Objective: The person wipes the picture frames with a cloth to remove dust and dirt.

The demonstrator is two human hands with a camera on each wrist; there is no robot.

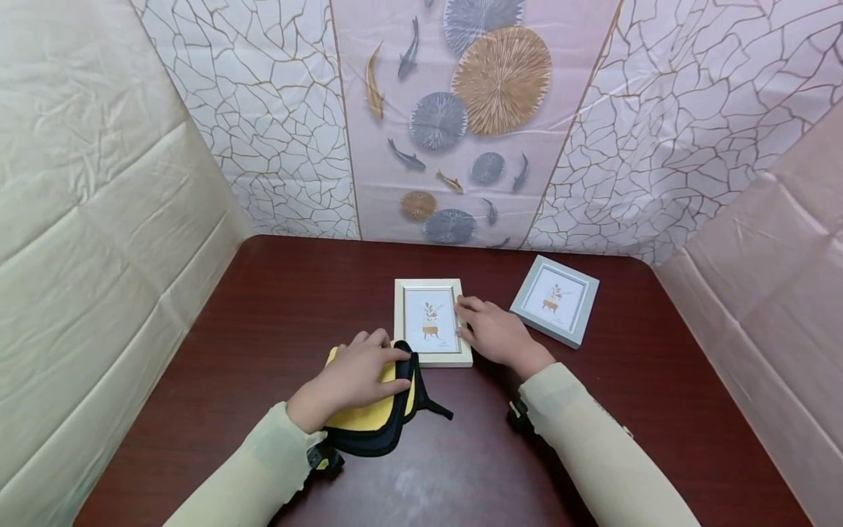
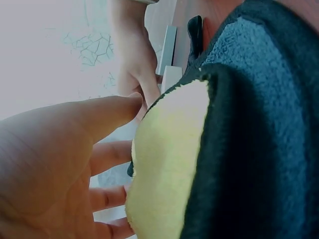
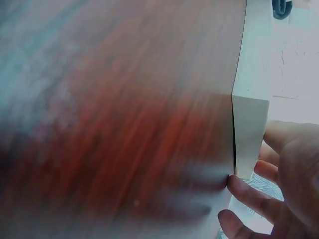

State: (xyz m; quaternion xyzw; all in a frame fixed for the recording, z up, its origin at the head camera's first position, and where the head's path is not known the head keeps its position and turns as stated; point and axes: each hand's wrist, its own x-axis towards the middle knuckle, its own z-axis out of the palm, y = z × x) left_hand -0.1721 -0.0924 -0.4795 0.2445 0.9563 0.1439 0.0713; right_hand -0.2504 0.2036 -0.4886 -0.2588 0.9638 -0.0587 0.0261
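Note:
My left hand [image 1: 356, 373] rests on a folded yellow and dark cloth [image 1: 358, 421] with black edging and a black loop [image 1: 437, 410]. In the left wrist view, the thumb and fingers lie along the yellow face of the cloth [image 2: 167, 159], some fingertips hidden behind it. A cream-framed picture [image 1: 428, 359] of a potted plant lies face up just beyond the cloth. My right hand [image 1: 497, 333] touches that frame's right edge with loosely bent fingers. From the right wrist, fingertips [image 3: 237, 186] show against the side of the frame [image 3: 251, 134].
A second picture frame [image 1: 576, 333], pale grey-green, lies turned at an angle at the back right of the dark red-brown table [image 1: 283, 307]. Patterned fabric [image 1: 283, 110] hangs behind the table, with pale padded panels [image 1: 85, 219] at both sides.

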